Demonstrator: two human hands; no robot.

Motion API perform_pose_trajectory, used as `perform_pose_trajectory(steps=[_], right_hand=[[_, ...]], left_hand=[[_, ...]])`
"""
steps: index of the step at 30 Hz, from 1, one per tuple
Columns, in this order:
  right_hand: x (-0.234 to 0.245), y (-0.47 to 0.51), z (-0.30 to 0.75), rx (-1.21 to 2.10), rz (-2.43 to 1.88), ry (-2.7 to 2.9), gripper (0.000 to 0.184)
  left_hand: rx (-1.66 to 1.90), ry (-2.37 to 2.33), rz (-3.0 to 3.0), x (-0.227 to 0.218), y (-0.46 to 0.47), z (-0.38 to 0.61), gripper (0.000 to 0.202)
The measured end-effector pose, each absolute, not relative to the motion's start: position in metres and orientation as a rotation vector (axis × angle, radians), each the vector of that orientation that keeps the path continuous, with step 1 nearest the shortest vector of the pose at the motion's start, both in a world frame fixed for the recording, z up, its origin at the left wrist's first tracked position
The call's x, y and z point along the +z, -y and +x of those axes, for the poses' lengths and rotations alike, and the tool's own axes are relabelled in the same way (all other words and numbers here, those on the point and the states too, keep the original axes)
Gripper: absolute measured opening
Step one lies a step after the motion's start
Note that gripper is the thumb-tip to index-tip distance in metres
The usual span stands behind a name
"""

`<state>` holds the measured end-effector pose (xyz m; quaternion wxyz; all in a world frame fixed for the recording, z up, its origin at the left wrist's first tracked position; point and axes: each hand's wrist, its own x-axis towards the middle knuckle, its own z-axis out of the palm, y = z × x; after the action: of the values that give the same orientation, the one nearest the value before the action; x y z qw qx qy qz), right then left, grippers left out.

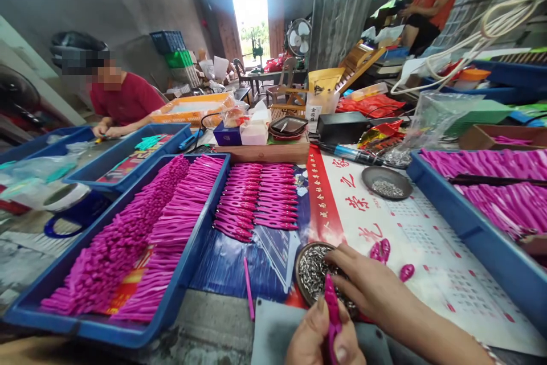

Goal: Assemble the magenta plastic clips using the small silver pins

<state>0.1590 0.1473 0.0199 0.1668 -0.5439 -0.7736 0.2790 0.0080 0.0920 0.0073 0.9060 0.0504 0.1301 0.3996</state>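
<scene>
My left hand [320, 333] grips a slim magenta plastic piece [332, 311], upright between thumb and fingers near the bottom of the view. My right hand [370, 277] reaches over a round bowl [301, 277] full of small shiny metal pins [316, 259]. Its fingers bend down into the pins, pinched together; what they hold, if anything, is hidden. Right of the bowl lie a few short magenta pieces [407, 272]. A single thin magenta strip [248, 288] rests left of the bowl. Beyond, two columns of magenta pieces [276, 197] lie in neat rows.
On the left, a blue tray [160, 319] holds many magenta strips; another blue tray [474, 240] stands at right. A dark dish [366, 177] of small metal parts lies farther back. Behind it rests a power-tool-like pen [350, 154]. A person in red [128, 97] works at far left.
</scene>
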Motion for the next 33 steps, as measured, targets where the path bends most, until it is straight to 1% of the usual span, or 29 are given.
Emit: perform_pose_trajectory(steps=[2, 4, 6, 11, 15, 18, 21, 23, 26, 30, 33], right_hand=[[0.012, -0.149, 0.154, 0.586, -1.634, 2.397, 0.022], [0.006, -0.148, 0.149, 0.497, -1.642, 2.483, 0.022], [0.003, -0.147, 0.145, 0.481, -1.628, 2.494, 0.023], [0.007, -0.145, 0.152, 0.523, -1.583, 2.414, 0.018], [0.012, -0.146, 0.160, 0.774, -1.515, 2.097, 0.017], [0.018, -0.142, 0.162, 1.082, -1.431, 1.800, 0.019], [0.029, -0.132, 0.164, 1.422, -1.311, 1.521, 0.026], [0.039, -0.123, 0.166, 1.604, -1.221, 1.427, 0.030], [0.051, -0.111, 0.169, 1.803, -1.128, 1.376, 0.030], [0.053, -0.099, 0.171, 1.873, -1.121, 1.371, 0.024], [0.047, -0.092, 0.172, 1.770, -1.188, 1.483, 0.023]], left_hand=[[0.814, -0.270, 0.094, 0.009, -0.091, 0.003, 0.028], [0.802, -0.271, 0.080, 0.008, -0.089, 0.000, 0.028], [0.798, -0.271, 0.066, 0.005, -0.086, -0.003, 0.027], [0.792, -0.260, 0.049, -0.002, -0.083, -0.007, 0.026], [0.776, -0.254, 0.035, -0.005, -0.083, -0.008, 0.027], [0.783, -0.273, 0.000, -0.005, -0.080, -0.005, 0.029], [0.803, -0.315, -0.024, -0.007, -0.077, -0.002, 0.031], [0.816, -0.347, -0.028, -0.009, -0.076, -0.002, 0.033], [0.782, -0.373, 0.004, -0.010, -0.076, -0.004, 0.034], [0.717, -0.394, 0.086, -0.013, -0.076, -0.006, 0.038], [0.757, -0.436, 0.109, -0.017, -0.072, -0.002, 0.039]])
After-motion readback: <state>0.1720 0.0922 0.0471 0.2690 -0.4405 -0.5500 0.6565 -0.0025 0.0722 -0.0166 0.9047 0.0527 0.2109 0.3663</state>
